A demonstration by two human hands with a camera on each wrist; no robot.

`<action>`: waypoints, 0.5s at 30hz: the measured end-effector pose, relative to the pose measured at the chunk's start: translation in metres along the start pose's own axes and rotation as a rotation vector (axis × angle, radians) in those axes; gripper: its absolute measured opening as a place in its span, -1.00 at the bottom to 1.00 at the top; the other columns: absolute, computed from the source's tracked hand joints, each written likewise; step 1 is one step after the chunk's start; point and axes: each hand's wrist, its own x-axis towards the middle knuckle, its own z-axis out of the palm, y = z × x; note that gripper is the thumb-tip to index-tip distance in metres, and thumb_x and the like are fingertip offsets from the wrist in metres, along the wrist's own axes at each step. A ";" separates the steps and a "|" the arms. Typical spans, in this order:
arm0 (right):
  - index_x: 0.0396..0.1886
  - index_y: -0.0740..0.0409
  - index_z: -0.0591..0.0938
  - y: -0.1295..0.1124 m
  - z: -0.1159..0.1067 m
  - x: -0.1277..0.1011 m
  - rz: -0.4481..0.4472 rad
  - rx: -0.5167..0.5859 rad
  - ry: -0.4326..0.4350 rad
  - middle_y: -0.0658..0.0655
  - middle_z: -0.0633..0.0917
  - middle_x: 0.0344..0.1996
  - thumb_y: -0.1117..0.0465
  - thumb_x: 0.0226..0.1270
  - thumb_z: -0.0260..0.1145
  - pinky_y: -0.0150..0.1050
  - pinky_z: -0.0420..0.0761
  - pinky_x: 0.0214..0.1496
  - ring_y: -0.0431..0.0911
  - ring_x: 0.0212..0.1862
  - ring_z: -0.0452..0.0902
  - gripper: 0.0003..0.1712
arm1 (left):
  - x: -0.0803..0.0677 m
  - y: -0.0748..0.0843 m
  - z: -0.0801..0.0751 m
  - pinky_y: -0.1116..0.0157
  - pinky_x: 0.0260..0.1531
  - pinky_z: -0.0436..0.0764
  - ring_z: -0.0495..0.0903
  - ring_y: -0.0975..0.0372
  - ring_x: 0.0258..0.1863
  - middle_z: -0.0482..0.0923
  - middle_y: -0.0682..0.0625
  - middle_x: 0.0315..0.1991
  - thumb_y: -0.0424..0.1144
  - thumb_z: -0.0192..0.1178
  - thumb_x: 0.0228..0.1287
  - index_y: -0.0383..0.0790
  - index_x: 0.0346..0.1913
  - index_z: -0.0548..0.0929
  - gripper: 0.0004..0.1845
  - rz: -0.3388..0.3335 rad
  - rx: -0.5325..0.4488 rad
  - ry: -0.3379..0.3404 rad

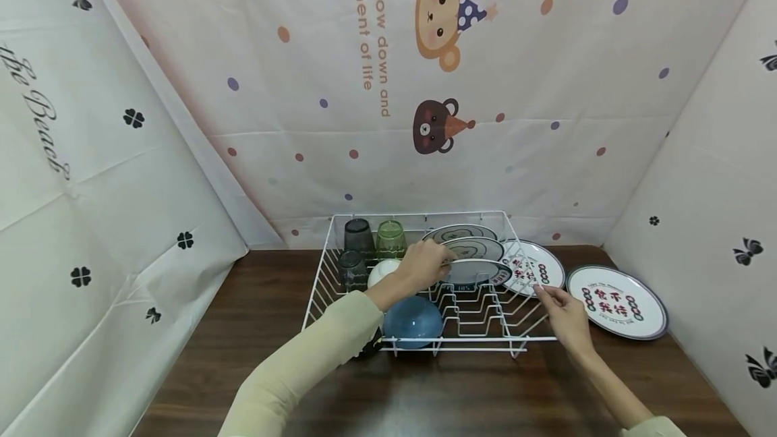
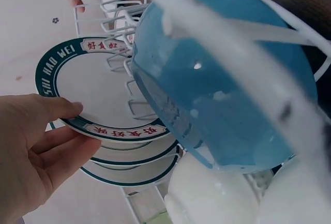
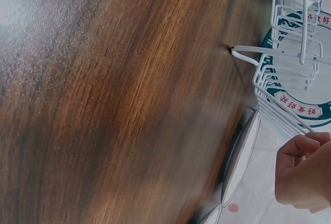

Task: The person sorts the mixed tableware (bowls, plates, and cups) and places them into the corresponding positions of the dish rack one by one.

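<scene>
My left hand (image 1: 423,266) reaches over a white wire dish rack (image 1: 473,340). In the left wrist view, the thumb and fingers of that hand (image 2: 36,146) pinch the edge of a white plate (image 2: 98,87) with a dark green rim. This plate stands at the front of a row in the rack, with two more plates (image 1: 476,247) behind it. At the rack's right side, my right hand (image 1: 567,319) pinches the side wire. The right wrist view shows this hand (image 3: 305,172) with curled fingers at the wire's end.
A blue bowl (image 1: 414,321), a white bowl (image 1: 381,271), dark glasses (image 1: 359,238) and a green glass (image 1: 391,239) sit in the rack's left half. Two printed plates (image 1: 619,302) lie on the brown wooden table (image 1: 200,356) to the right. Printed cloth (image 1: 340,174) hangs behind.
</scene>
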 end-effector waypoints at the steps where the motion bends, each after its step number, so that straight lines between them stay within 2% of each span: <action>1: 0.19 0.38 0.62 0.000 0.000 0.000 -0.001 -0.004 0.000 -0.20 0.47 -0.70 -0.01 0.56 0.20 -0.38 0.51 -0.52 -0.24 -0.60 0.46 -0.47 | -0.001 0.000 0.000 0.50 -0.70 0.23 0.53 0.39 -0.63 0.83 0.08 -0.21 -0.25 0.30 0.41 0.00 0.09 0.79 -0.74 -0.002 -0.007 -0.005; 4: 0.19 0.38 0.62 0.001 0.001 -0.001 -0.005 -0.006 -0.006 -0.20 0.49 -0.70 -0.01 0.57 0.20 -0.37 0.53 -0.50 -0.23 -0.59 0.48 -0.47 | -0.003 0.001 0.000 0.50 -0.68 0.31 0.67 0.35 -0.53 0.83 0.08 -0.17 -0.25 0.31 0.39 -0.03 0.08 0.80 -0.75 -0.013 -0.017 -0.011; 10: 0.22 0.40 0.60 0.002 0.001 -0.001 -0.012 -0.004 -0.016 -0.21 0.53 -0.66 -0.03 0.57 0.19 -0.38 0.56 -0.48 -0.25 -0.57 0.50 -0.43 | -0.009 0.002 -0.007 0.49 -0.66 0.38 0.71 0.33 -0.47 0.83 0.07 -0.17 -0.25 0.32 0.38 -0.06 0.06 0.80 -0.76 -0.015 -0.018 0.009; 13: 0.22 0.40 0.59 0.003 0.000 -0.001 -0.014 0.002 -0.014 -0.21 0.56 -0.66 -0.05 0.57 0.19 -0.38 0.56 -0.49 -0.25 -0.58 0.50 -0.41 | -0.014 0.002 -0.014 0.51 -0.70 0.32 0.70 0.33 -0.51 0.83 0.07 -0.22 -0.23 0.33 0.37 -0.05 0.07 0.79 -0.75 -0.018 -0.030 0.056; 15: 0.21 0.40 0.60 0.004 -0.002 -0.003 -0.013 -0.002 -0.009 -0.18 0.55 -0.67 -0.04 0.57 0.19 -0.37 0.54 -0.51 -0.25 -0.60 0.50 -0.42 | -0.019 -0.003 -0.021 0.52 -0.74 0.24 0.63 0.35 -0.59 0.83 0.06 -0.27 -0.22 0.32 0.38 -0.06 0.10 0.77 -0.72 -0.027 -0.042 0.111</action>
